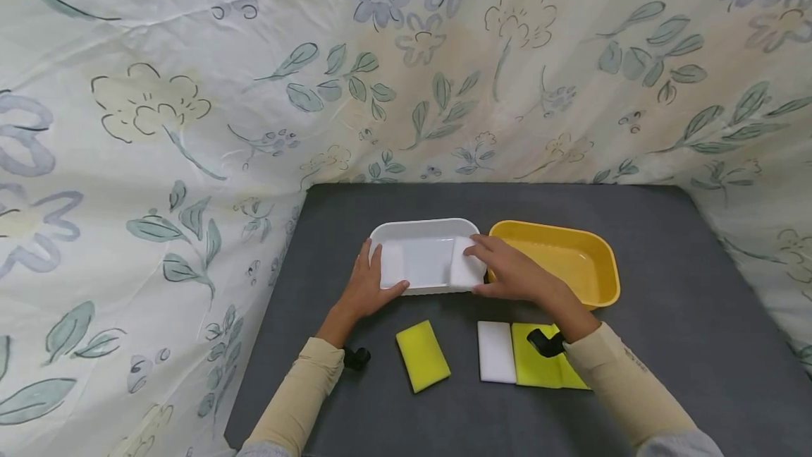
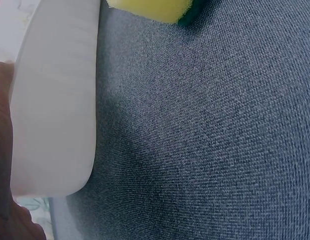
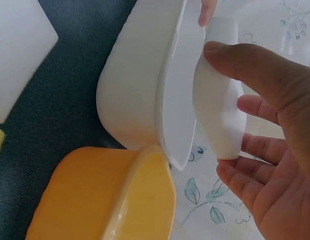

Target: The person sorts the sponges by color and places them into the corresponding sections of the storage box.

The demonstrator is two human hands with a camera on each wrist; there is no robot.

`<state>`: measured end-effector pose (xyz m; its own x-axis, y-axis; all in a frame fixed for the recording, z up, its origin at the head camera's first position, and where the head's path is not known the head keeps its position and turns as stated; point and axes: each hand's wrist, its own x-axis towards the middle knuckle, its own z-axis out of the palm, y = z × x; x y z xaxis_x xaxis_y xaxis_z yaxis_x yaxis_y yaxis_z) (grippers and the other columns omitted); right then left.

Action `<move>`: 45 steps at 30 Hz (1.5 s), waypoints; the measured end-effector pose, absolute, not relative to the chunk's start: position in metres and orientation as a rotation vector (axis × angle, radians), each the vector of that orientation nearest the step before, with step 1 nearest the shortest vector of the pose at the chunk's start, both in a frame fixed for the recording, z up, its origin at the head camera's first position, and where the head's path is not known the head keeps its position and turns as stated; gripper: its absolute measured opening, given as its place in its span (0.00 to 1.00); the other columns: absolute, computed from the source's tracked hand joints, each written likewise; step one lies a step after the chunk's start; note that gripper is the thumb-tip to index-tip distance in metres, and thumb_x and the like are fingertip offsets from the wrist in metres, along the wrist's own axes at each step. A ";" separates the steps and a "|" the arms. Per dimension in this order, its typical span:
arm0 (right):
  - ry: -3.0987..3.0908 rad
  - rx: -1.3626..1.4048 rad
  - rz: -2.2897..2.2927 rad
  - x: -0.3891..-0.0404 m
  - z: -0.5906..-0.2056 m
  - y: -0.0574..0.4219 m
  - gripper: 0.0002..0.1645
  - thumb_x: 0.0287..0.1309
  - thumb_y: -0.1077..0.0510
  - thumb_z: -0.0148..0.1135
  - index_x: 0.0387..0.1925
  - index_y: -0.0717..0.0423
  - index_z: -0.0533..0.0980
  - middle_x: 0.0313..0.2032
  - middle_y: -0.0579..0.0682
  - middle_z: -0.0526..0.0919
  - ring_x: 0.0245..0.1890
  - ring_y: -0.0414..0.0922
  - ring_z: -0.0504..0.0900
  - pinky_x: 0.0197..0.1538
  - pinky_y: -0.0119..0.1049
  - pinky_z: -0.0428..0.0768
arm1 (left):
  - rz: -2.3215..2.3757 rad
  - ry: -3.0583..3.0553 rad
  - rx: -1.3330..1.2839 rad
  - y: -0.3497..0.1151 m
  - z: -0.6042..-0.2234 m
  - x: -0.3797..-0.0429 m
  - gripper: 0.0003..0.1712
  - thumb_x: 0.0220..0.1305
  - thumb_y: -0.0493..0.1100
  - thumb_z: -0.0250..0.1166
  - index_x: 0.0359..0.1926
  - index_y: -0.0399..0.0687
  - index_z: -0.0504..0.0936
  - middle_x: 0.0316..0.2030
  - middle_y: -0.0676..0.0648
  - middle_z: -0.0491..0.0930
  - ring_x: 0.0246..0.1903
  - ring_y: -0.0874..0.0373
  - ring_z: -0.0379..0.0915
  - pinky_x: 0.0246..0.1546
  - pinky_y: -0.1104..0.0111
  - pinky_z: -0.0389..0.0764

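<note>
Right hand (image 1: 512, 271): fingers curled, gripping a white sponge (image 1: 465, 265) between thumb and fingertips; the sponge bows slightly in the grip. Held sponge is over the right end of the white tray (image 1: 426, 261), in the right wrist view beyond the near rim.

Left hand (image 1: 364, 290): fingers spread and fairly straight, resting at the left end of the white tray, thumb by the front rim. Part of this hand is cut off in the left wrist view.

Inside the white tray, left end: a pale block (image 1: 392, 265), apparently another sponge. The yellow tray (image 1: 574, 257) sits just right of the white one; whether the rims touch, cannot tell.

On the dark table (image 1: 666, 344), nearer the person: a lone yellow sponge (image 1: 422, 357), tilted, dark green on its underside in the left wrist view. To its right, a row of a flat white sponge (image 1: 497, 352) touching two yellow pads (image 1: 529, 365), the farther one partly hidden by the right forearm. Flower-patterned cloth (image 1: 444, 118) stands behind the table.
</note>
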<state>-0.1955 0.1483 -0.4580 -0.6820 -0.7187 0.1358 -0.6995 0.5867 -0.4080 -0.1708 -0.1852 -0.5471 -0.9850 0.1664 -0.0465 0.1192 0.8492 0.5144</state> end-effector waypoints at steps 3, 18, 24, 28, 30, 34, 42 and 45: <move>2.746 -1.199 -0.706 -0.201 -0.458 0.146 0.41 0.47 0.52 0.81 0.62 0.58 0.73 0.68 0.65 0.67 0.64 0.61 0.70 0.61 0.56 0.72 | 0.805 2.935 0.224 -0.186 -0.548 -0.171 0.63 0.60 0.72 0.62 0.79 0.40 0.43 0.79 0.40 0.31 0.76 0.39 0.36 0.69 0.43 0.51; 2.727 -1.118 -0.700 -0.223 -0.477 0.135 0.36 0.52 0.52 0.78 0.61 0.59 0.75 0.69 0.66 0.66 0.65 0.62 0.67 0.64 0.58 0.67 | 0.809 2.945 0.235 -0.183 -0.548 -0.168 0.63 0.61 0.71 0.62 0.79 0.39 0.43 0.79 0.39 0.31 0.76 0.39 0.37 0.69 0.42 0.51; 2.716 -1.056 -0.671 -0.230 -0.482 0.128 0.37 0.52 0.52 0.78 0.62 0.58 0.75 0.70 0.64 0.65 0.66 0.62 0.67 0.65 0.58 0.67 | 0.817 2.962 0.225 -0.184 -0.548 -0.170 0.63 0.60 0.72 0.62 0.79 0.40 0.44 0.79 0.40 0.32 0.75 0.40 0.38 0.69 0.42 0.52; 2.703 -1.004 -0.645 -0.235 -0.487 0.122 0.38 0.53 0.51 0.77 0.63 0.58 0.74 0.70 0.64 0.65 0.66 0.60 0.67 0.65 0.57 0.67 | 0.828 2.964 0.230 -0.185 -0.548 -0.171 0.63 0.60 0.72 0.62 0.79 0.40 0.44 0.79 0.40 0.32 0.75 0.39 0.38 0.69 0.42 0.52; 2.697 -0.980 -0.630 -0.238 -0.489 0.118 0.39 0.53 0.52 0.77 0.64 0.58 0.73 0.70 0.63 0.65 0.67 0.60 0.67 0.66 0.56 0.66 | 0.840 2.959 0.233 -0.185 -0.548 -0.171 0.63 0.59 0.71 0.63 0.79 0.40 0.45 0.78 0.40 0.32 0.75 0.39 0.39 0.69 0.42 0.52; 2.665 -0.957 -0.596 -0.243 -0.492 0.110 0.38 0.53 0.52 0.77 0.63 0.60 0.73 0.70 0.64 0.66 0.67 0.60 0.67 0.66 0.55 0.66 | 0.839 2.956 0.235 -0.185 -0.549 -0.171 0.62 0.60 0.71 0.63 0.79 0.40 0.45 0.78 0.40 0.32 0.75 0.39 0.38 0.69 0.42 0.51; 2.598 -0.923 -0.502 -0.249 -0.499 0.095 0.42 0.52 0.52 0.78 0.65 0.59 0.72 0.70 0.62 0.67 0.67 0.58 0.68 0.67 0.53 0.65 | 0.827 2.957 0.224 -0.185 -0.549 -0.170 0.63 0.60 0.71 0.63 0.79 0.40 0.45 0.78 0.40 0.32 0.75 0.39 0.38 0.69 0.43 0.52; 2.593 -0.937 -0.479 -0.250 -0.502 0.090 0.42 0.51 0.53 0.79 0.65 0.59 0.72 0.69 0.60 0.69 0.66 0.56 0.69 0.67 0.51 0.66 | 0.828 2.952 0.218 -0.184 -0.547 -0.170 0.63 0.60 0.71 0.63 0.79 0.39 0.45 0.79 0.40 0.32 0.75 0.40 0.39 0.69 0.43 0.52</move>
